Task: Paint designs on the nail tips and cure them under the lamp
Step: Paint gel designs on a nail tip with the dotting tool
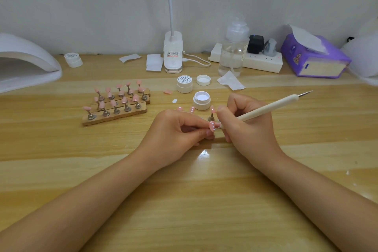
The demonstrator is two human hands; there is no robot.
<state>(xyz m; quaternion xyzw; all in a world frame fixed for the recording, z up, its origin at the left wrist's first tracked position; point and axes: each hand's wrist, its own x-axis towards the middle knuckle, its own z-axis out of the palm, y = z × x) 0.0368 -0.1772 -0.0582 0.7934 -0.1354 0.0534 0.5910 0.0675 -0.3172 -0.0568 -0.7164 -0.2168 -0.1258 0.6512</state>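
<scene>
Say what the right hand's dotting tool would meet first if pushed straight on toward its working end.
The pink nail tip pinched in the left hand; the tool in the right hand already looks at or touching it, though contact is unclear.

I see even, soft lighting; glare patch on worktop (pixel 204 153) at centre; wide-angle bending and blur toward 3 and 9 o'clock edges.

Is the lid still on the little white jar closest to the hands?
No, the white jar nearest the right hand stands open, its pale contents showing, and a loose white lid lies behind it.
</scene>
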